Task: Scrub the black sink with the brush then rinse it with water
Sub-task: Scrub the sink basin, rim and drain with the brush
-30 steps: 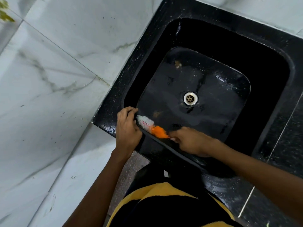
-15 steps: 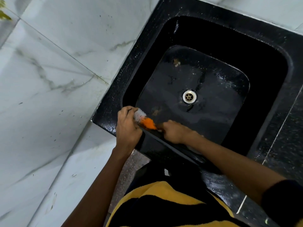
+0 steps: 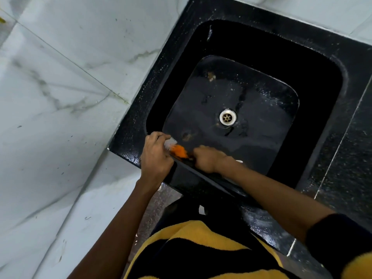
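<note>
At near rim, left hand point(image 3: 156, 158) curled over black sink point(image 3: 128, 135) edge, bracing. Beside it, right hand point(image 3: 207, 159) gripping brush point(image 3: 177, 150), bristles shifted leftward into near corner since a second ago; scrubbing ongoing. Beyond, drain point(image 3: 227, 117), residue left, rinse pending.

A glossy black sink point(image 3: 314, 81) with a silver-ringed drain point(image 3: 227, 117) at its centre; near the drain, a brush point(image 3: 178, 150) of orange and white bristles. White, grey-veined marble tiles point(image 3: 60, 97) lie left of the sink; below it, a yellow-and-black striped shirt point(image 3: 201, 252).
</note>
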`<control>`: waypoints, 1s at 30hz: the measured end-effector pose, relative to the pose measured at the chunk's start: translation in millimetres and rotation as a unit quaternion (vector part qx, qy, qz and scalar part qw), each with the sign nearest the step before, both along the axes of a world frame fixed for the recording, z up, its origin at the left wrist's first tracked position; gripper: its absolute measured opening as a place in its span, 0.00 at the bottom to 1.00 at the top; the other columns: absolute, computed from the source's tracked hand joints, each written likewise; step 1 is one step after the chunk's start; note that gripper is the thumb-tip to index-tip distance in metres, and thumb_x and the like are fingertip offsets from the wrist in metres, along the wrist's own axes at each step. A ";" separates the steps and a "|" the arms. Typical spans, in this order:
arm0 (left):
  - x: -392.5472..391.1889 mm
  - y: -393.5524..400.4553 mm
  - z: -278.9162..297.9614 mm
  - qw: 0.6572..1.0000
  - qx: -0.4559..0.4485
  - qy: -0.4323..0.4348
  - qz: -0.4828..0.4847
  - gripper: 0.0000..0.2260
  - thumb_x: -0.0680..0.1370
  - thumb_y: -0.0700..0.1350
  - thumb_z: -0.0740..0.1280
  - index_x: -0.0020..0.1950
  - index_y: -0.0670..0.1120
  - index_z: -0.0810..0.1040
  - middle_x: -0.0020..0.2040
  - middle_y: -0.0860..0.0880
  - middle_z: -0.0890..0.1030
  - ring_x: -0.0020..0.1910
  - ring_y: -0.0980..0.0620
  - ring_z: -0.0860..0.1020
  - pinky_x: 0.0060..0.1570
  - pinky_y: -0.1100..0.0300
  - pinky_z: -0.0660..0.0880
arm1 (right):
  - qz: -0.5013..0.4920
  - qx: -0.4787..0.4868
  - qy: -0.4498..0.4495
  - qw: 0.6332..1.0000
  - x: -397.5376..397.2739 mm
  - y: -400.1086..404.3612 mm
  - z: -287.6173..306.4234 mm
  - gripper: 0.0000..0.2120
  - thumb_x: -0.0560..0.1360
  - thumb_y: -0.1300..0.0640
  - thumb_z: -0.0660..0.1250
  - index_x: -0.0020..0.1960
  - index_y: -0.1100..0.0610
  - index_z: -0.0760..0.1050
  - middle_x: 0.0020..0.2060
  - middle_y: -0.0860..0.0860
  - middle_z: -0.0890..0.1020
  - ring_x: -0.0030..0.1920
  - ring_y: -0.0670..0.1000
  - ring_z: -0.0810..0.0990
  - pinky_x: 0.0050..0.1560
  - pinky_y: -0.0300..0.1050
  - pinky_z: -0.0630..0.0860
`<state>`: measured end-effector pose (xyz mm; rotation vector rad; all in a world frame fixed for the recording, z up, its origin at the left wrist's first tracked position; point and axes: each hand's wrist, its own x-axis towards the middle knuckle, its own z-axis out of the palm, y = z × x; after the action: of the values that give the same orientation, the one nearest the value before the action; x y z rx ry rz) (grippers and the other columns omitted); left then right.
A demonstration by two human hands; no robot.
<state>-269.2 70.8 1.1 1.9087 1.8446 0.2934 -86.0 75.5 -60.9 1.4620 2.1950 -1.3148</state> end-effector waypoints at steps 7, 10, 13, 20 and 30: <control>-1.3 -5.8 -3.3 1.000 0.011 -0.009 -0.006 0.14 0.69 0.31 0.64 0.48 0.45 0.82 0.49 0.51 0.79 0.51 0.50 0.74 0.46 0.56 0.74 | 0.043 -0.085 -0.034 0.995 121.9 -50.5 31.6 0.08 0.77 0.50 0.60 0.40 0.48 0.70 0.36 0.47 0.77 0.38 0.47 0.76 0.41 0.42 0.70; 3.0 -7.4 -3.7 1.000 0.010 -0.011 -0.023 0.14 0.68 0.30 0.65 0.45 0.45 0.83 0.46 0.51 0.80 0.49 0.50 0.74 0.44 0.55 0.75 | 0.060 -0.080 -0.170 0.980 122.3 -61.3 16.0 0.06 0.74 0.50 0.61 0.48 0.50 0.75 0.50 0.52 0.80 0.51 0.57 0.80 0.45 0.44 0.72; 5.4 -6.0 -2.6 1.000 -0.003 -0.003 -0.030 0.13 0.68 0.30 0.65 0.44 0.46 0.83 0.45 0.52 0.80 0.48 0.50 0.75 0.43 0.54 0.76 | 0.026 -0.050 -0.116 0.992 83.7 -57.0 8.9 0.10 0.71 0.51 0.60 0.51 0.50 0.75 0.47 0.55 0.81 0.48 0.59 0.80 0.44 0.45 0.74; 7.9 -3.0 -0.2 0.999 -0.015 -0.008 -0.048 0.12 0.67 0.31 0.66 0.42 0.46 0.82 0.43 0.51 0.80 0.47 0.48 0.75 0.43 0.52 0.76 | 0.031 -0.057 -0.058 0.996 106.7 -55.5 29.4 0.10 0.77 0.46 0.59 0.40 0.49 0.69 0.36 0.49 0.78 0.40 0.53 0.78 0.43 0.49 0.76; 20.6 -6.9 0.2 0.997 -0.047 0.002 -0.068 0.11 0.67 0.34 0.65 0.42 0.48 0.81 0.44 0.52 0.81 0.49 0.47 0.76 0.43 0.51 0.76 | -0.021 -0.050 -0.056 0.997 63.1 -60.5 37.9 0.05 0.74 0.50 0.59 0.48 0.48 0.72 0.40 0.54 0.74 0.46 0.59 0.79 0.48 0.50 0.74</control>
<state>-248.6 63.9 1.3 1.9603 1.6904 0.1559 -22.8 15.1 -23.0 1.5139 2.0102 -1.3018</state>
